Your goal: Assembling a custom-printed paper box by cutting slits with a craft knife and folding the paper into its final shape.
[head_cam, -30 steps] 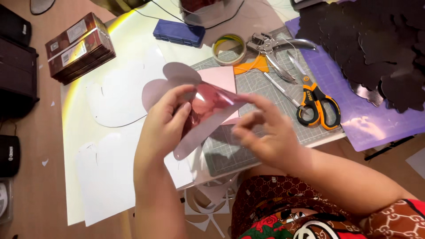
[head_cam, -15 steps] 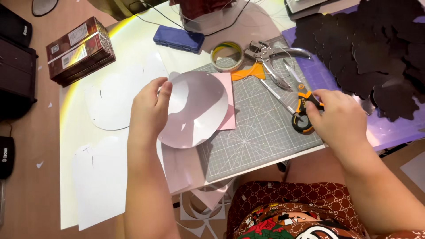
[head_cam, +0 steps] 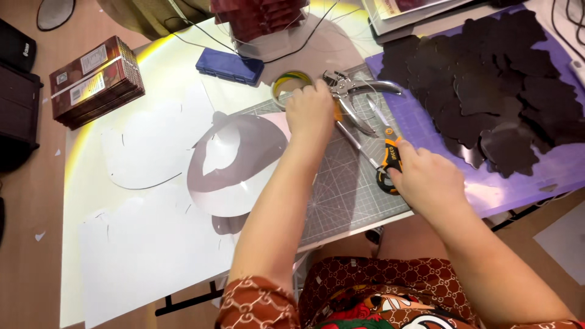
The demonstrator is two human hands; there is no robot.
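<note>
From the head camera I judge that this is a tool-picking moment: no cutting is going on, and both hands are at tools on the far side of the grey-green cutting mat [head_cam: 341,195].

The left hand [head_cam: 311,109] is stretched toward 12 o'clock. Its fingers are curled down just beside the tape roll [head_cam: 286,82] and the head of the metal punch pliers [head_cam: 353,91]. Whether it pinches anything I cannot tell, because the back of the hand covers the fingertips.

The right hand [head_cam: 426,180], at 3 o'clock of the mat, is closing over the orange-and-black handles of the scissors [head_cam: 390,155]. The thin steel blades point away toward 11 o'clock and lie flat on the mat.

I think a proper grip on the scissors calls for the fingers to go through the loops, and the blades must lift clear of the plier handles, which lie very near.

The workpiece, a rounded pale sheet [head_cam: 237,164], lies free at 9 o'clock of the mat, half on the mat and half on the white paper [head_cam: 140,244] that covers the surface. It looks smooth and a little glossy, with a curved cut-out inside.

At 2 o'clock, dark matte shapes with wavy edges [head_cam: 487,91] are piled on a purple sheet [head_cam: 524,176].
</note>
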